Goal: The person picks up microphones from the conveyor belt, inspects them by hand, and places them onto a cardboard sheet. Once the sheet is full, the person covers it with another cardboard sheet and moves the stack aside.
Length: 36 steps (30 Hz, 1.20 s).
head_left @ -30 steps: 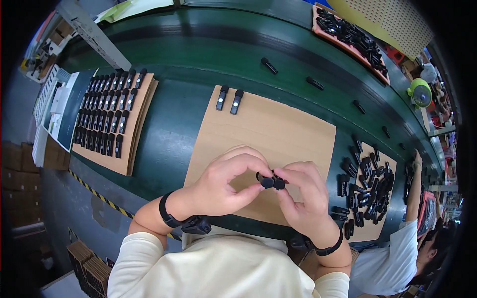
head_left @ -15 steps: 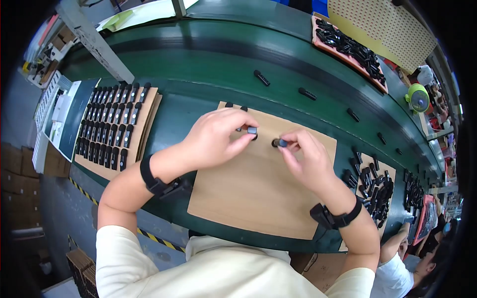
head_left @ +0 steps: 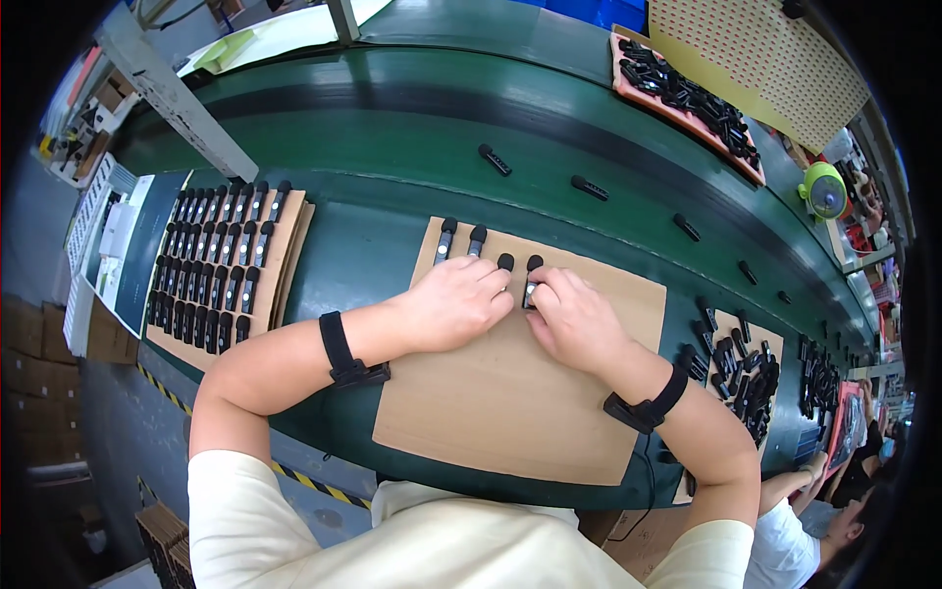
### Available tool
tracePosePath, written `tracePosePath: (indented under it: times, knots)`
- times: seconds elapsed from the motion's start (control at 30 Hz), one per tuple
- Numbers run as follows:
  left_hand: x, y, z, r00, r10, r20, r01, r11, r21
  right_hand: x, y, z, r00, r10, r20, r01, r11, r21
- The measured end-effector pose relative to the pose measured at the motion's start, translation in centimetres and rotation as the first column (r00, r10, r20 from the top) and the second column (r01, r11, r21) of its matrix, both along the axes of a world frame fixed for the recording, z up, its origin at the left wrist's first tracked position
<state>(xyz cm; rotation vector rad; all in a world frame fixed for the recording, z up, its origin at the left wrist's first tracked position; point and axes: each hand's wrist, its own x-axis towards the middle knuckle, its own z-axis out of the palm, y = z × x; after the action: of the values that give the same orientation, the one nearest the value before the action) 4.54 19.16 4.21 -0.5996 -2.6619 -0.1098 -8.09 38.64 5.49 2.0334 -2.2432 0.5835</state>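
A brown cardboard sheet (head_left: 500, 412) lies in front of me on the green bench. At its far edge two small black microphones with foam heads stand side by side, a left one (head_left: 446, 236) and a right one (head_left: 477, 239). My left hand (head_left: 459, 306) is closed over the sheet, its fingers around a microphone whose foam head (head_left: 505, 262) pokes out beyond them. Just right of it, my right hand (head_left: 581, 322) pinches another microphone (head_left: 533, 285) by its body, foam head pointing away from me. Both microphones are partly hidden by my fingers.
Rows of microphones fill a stacked cardboard sheet (head_left: 280, 280) at left. Loose ones heap on another sheet (head_left: 775, 344) at right. Several are spread along the green conveyor belt (head_left: 412, 108); a pink tray (head_left: 628, 83) of them stands beyond. A co-worker (head_left: 785, 540) sits at right.
Both hands have come down onto the sheet and closer together, each with a microphone, whose foam heads now point away from me. The loose microphones on the belt have shifted left.
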Motion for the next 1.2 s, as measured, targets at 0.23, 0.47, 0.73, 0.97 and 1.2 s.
tracePosePath:
  times: [0.23, 0.47, 0.73, 0.97, 1.2]
  knots:
    - [-1.1, -0.3, -0.1, 0.999, 0.045, 0.016, -0.046, 0.994, 0.101, -0.6, -0.5, -0.7, 1.000, -0.021, 0.023, 0.022, 0.999, -0.044]
    - [-2.6, -0.4, -0.4, 0.989, 0.094, -0.113, -0.078, 0.987, 0.141, -1.1, -1.1, -1.2, 0.996, -0.050, 0.069, 0.056, 0.993, -0.101]
    - [-1.8, -2.2, 3.1, 0.996, 0.084, 0.024, -0.087, 0.928, 0.361, -2.4, -1.3, 1.9, 0.992, -0.082, 0.098, 0.085, 0.996, -0.025]
    - [-6.2, -11.5, 3.8, 0.928, 0.358, 0.107, -0.368, 0.828, 0.423, -9.4, -4.6, 2.7, 0.951, -0.287, 0.115, 0.273, 0.954, 0.122]
    - [-11.0, -16.0, -0.9, 0.894, 0.427, 0.138, -0.448, 0.868, 0.213, -13.2, -10.2, 0.0, 0.887, -0.461, -0.008, 0.431, 0.823, 0.370]
